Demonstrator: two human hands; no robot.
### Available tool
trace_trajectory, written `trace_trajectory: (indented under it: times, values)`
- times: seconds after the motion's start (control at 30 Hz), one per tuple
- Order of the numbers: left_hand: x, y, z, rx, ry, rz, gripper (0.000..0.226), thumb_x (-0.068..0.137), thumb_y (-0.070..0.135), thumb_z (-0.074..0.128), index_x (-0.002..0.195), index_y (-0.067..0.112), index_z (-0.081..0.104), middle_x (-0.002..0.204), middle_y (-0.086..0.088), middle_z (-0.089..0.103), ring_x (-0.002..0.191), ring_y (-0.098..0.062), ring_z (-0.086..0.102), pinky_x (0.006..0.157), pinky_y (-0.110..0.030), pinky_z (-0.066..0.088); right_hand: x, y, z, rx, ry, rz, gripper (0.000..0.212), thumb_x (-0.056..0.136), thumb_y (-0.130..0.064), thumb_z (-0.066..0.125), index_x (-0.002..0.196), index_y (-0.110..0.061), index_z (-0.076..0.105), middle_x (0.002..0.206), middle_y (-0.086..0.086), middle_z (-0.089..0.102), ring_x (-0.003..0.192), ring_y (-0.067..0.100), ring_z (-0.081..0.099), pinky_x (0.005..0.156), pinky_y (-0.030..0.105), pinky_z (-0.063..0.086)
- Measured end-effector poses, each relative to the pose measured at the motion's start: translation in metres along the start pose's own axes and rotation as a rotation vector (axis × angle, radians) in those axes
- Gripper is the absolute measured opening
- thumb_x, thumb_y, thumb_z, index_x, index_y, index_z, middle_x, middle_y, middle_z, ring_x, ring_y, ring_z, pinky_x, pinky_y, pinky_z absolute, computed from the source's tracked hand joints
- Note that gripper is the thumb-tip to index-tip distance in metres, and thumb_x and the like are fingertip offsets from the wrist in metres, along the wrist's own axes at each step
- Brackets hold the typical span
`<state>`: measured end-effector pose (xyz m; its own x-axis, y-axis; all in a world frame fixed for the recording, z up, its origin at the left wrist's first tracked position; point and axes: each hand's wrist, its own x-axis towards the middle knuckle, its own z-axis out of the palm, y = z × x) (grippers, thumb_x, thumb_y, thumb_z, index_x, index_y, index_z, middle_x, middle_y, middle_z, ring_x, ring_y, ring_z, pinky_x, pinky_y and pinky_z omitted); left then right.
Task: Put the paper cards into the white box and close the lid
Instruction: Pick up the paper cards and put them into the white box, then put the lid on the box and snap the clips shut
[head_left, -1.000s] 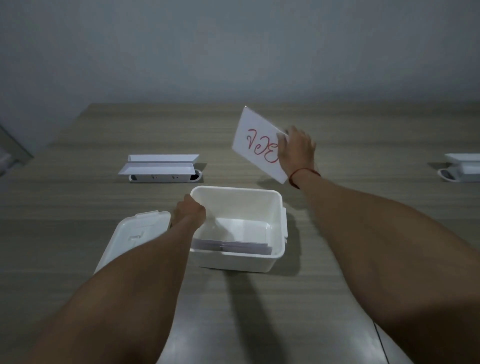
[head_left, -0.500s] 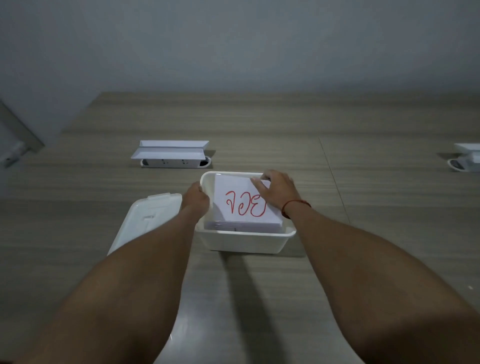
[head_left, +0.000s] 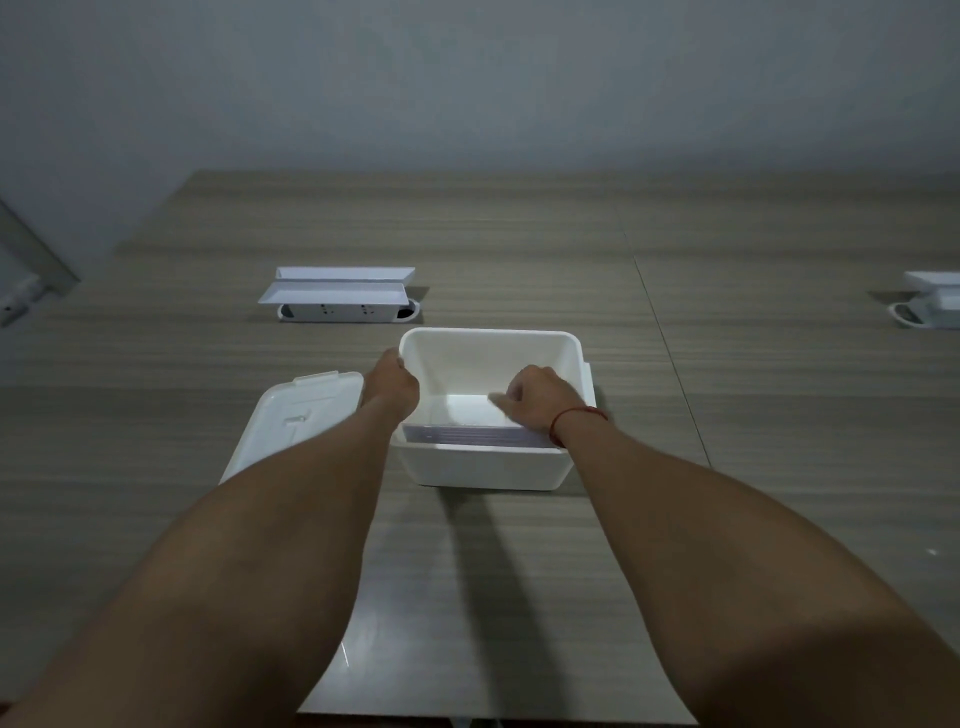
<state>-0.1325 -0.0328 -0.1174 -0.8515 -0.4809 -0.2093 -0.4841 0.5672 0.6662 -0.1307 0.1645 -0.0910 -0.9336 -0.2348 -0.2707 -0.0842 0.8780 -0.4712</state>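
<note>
The white box (head_left: 483, 467) stands open on the wooden table, a little beyond mid-table. A stack of paper cards (head_left: 462, 432) lies flat in its bottom, edges showing at the near wall. My left hand (head_left: 392, 382) grips the box's left rim. My right hand (head_left: 540, 400), a red string at its wrist, is down inside the box over the stack, its curled fingertips pinching the top card. That card's face is not visible. The white lid (head_left: 296, 415) lies flat on the table just left of the box, partly under my left forearm.
A white open power-socket unit (head_left: 340, 299) sits behind the box to the left. A second such unit (head_left: 930, 301) is at the far right edge. A grey wall rises behind the table. The table's near edge runs along the bottom.
My right hand carried the card with red writing from above and behind the box down into it, onto the stack. My left hand stayed on the box's rim.
</note>
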Motion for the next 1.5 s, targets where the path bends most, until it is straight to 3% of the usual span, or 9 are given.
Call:
trace_trajectory:
  times: [0.13,0.23,0.37,0.43,0.53,0.7,1.1,1.23,1.5]
  values:
    - [-0.001,0.001,0.001,0.024,0.013,0.004,0.033,0.091,0.011,0.032,0.116,0.013,0.053,0.114,-0.016,0.062,0.104,-0.037,0.058,0.087,-0.042,0.049,-0.001,0.007,-0.011,-0.104,0.483,0.127,0.035,0.09,-0.03,0.051,0.119,-0.013,0.061,0.134,0.009,0.054,0.128,0.028,0.045,0.105,0.04,0.033]
    - [-0.002,0.002,0.001,0.025,0.018,-0.002,0.035,0.093,0.015,0.032,0.122,0.015,0.052,0.117,-0.016,0.062,0.106,-0.037,0.058,0.088,-0.043,0.048,-0.005,0.017,-0.01,-0.033,0.421,0.329,0.059,0.087,-0.03,0.056,0.139,-0.008,0.039,0.152,0.011,0.034,0.142,0.029,0.028,0.113,0.044,0.027]
    - [-0.004,0.004,0.0,0.035,0.01,0.0,0.033,0.094,0.015,0.034,0.122,0.013,0.051,0.118,-0.017,0.061,0.106,-0.037,0.058,0.087,-0.041,0.048,-0.007,0.023,-0.005,0.229,0.233,0.398,0.084,0.088,-0.025,0.06,0.151,0.001,0.01,0.15,0.018,0.036,0.137,0.033,0.039,0.109,0.039,0.034]
    - [-0.008,0.005,-0.003,0.048,-0.008,-0.008,0.032,0.097,0.018,0.032,0.126,0.01,0.045,0.12,-0.019,0.059,0.108,-0.038,0.057,0.088,-0.043,0.048,-0.007,0.02,-0.01,0.232,0.208,0.406,0.087,0.09,-0.026,0.059,0.151,0.004,0.005,0.15,0.02,0.034,0.137,0.035,0.039,0.11,0.04,0.034]
    - [-0.015,0.009,-0.011,0.037,-0.046,-0.046,0.04,0.1,0.026,0.03,0.135,0.006,0.037,0.129,-0.022,0.054,0.116,-0.039,0.054,0.095,-0.045,0.046,-0.008,0.007,-0.023,0.185,0.215,0.407,0.078,0.088,-0.03,0.061,0.145,0.005,0.021,0.147,0.018,0.039,0.135,0.034,0.041,0.109,0.042,0.036]
    - [-0.031,0.006,-0.049,0.021,-0.005,-0.037,0.042,0.098,0.02,0.035,0.121,-0.009,0.056,0.127,-0.028,0.057,0.116,-0.041,0.055,0.095,-0.041,0.045,-0.013,-0.037,-0.038,0.06,0.216,0.264,0.059,0.088,-0.038,0.058,0.133,-0.001,0.049,0.139,0.016,0.05,0.131,0.034,0.047,0.107,0.042,0.041]
    - [-0.041,-0.093,-0.173,0.055,0.157,-0.19,0.052,0.1,0.028,0.032,0.119,-0.014,0.058,0.127,-0.033,0.057,0.12,-0.043,0.054,0.095,-0.039,0.044,-0.02,-0.194,0.02,0.164,0.077,-0.118,0.045,0.089,-0.029,0.057,0.124,-0.001,0.054,0.13,0.02,0.058,0.12,0.036,0.055,0.1,0.04,0.048]
    - [-0.023,-0.126,-0.181,0.08,0.132,-0.231,0.053,0.1,0.032,0.036,0.117,-0.012,0.059,0.126,-0.03,0.059,0.118,-0.041,0.056,0.093,-0.037,0.045,-0.007,-0.218,0.062,0.188,0.013,-0.09,0.045,0.09,-0.032,0.057,0.121,0.0,0.054,0.129,0.02,0.057,0.118,0.037,0.054,0.09,0.034,0.046]
    - [0.034,-0.189,-0.15,0.149,-0.093,-0.289,0.05,0.095,0.034,0.044,0.122,-0.006,0.057,0.129,-0.025,0.06,0.119,-0.039,0.057,0.093,-0.037,0.046,0.028,-0.205,0.145,0.251,-0.09,0.248,0.051,0.09,-0.025,0.056,0.133,0.001,0.046,0.13,0.019,0.057,0.119,0.035,0.056,0.097,0.038,0.047]
